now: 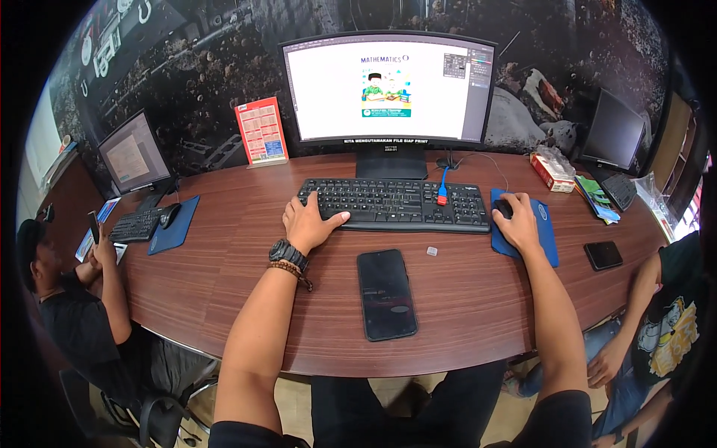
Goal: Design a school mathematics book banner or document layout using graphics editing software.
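Observation:
My left hand [307, 224] rests at the left end of a black keyboard [385, 200], fingers spread over the keys and thumb along its front edge. Under my right hand [522, 226] is a black mouse [504, 210], gripped on a blue mouse pad [546, 233]. Behind the keyboard stands a curved monitor [448, 97] showing a book-cover design with cartoon children. A blue cable with a red plug [442, 197] lies across the keyboard's right part. Between my forearms lies a dark smartphone [387, 295], and beyond it a small greyish square piece [432, 252].
A red desk calendar [261, 133] stands left of the monitor. On the left, a person [78, 306] holds a phone near a second monitor [136, 155]. Another person [665, 321] sits at the right, near a black phone [603, 255] and a tissue box [552, 175].

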